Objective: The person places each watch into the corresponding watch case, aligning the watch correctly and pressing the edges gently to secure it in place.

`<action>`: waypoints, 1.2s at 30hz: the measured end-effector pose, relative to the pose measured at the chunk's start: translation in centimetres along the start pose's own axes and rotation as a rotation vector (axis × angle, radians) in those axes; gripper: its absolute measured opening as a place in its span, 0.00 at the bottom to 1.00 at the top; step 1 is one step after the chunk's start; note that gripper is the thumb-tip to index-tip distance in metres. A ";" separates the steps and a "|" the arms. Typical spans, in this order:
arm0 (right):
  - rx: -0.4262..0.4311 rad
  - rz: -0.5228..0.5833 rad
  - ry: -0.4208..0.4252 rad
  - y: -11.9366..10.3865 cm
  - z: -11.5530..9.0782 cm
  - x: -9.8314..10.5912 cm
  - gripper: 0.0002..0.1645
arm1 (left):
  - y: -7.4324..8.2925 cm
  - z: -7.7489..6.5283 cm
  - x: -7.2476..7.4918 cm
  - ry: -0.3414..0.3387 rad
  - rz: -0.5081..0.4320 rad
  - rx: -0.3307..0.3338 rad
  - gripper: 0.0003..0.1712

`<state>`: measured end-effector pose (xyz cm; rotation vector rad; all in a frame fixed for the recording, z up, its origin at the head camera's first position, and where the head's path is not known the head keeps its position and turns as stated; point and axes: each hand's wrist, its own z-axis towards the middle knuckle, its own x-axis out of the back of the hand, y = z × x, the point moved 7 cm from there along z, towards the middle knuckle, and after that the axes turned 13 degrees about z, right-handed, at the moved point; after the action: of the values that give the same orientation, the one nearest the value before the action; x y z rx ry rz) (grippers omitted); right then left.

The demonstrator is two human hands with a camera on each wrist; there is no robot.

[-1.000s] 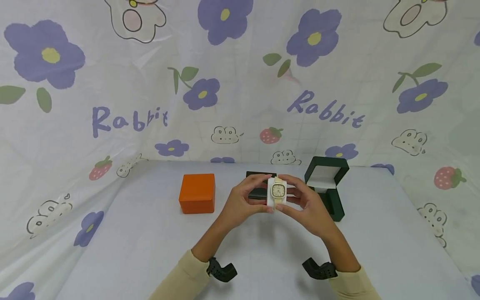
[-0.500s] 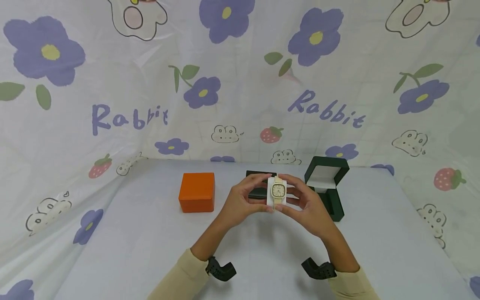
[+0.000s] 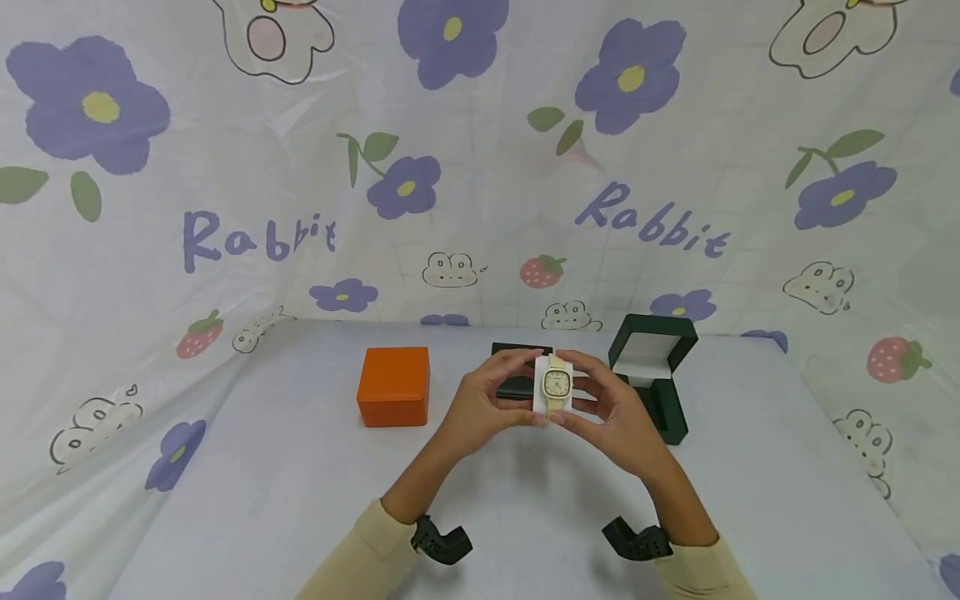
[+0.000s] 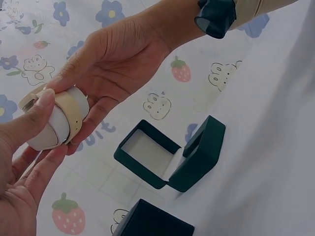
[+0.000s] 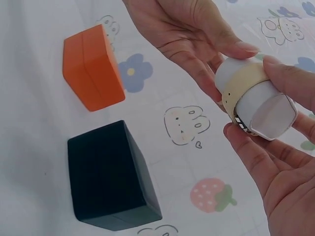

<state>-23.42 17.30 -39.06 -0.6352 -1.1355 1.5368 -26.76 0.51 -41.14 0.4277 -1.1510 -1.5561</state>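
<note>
A wristwatch [image 3: 557,383] with a pale yellow strap and squarish face is wrapped around a white watch cushion [image 5: 272,118]. Both hands hold it raised above the table, its face toward the head camera. From the left side my left hand [image 3: 486,402] grips the cushion, thumb below and fingers above and behind. On the other side my right hand [image 3: 613,410] grips it the same way, its thumb near the strap's lower end. In the wrist views the strap's holes show on the underside. Some fingers are hidden behind the cushion.
An orange box [image 3: 393,387] sits closed on the table at the left. Behind the hands is a dark box [image 3: 517,387], partly covered. At the right a dark green watch box [image 3: 652,325] stands with its lid up. Printed cloth hangs behind the table.
</note>
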 end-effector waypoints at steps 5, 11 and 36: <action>0.006 -0.026 -0.008 0.0 0.0 0.1 0.50 | 0.0 0.0 0.1 0.004 0.014 -0.002 0.47; 0.024 -0.136 -0.017 -0.3 0.0 0.3 0.60 | -0.2 0.0 0.5 0.013 0.030 0.010 0.46; 0.013 -0.143 -0.024 0.2 -0.4 0.8 0.53 | -0.4 -0.3 0.1 -0.094 0.057 -0.028 0.48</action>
<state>-23.33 18.20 -39.25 -0.5167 -1.1626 1.4321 -26.77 0.26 -41.56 0.3031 -1.2013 -1.5545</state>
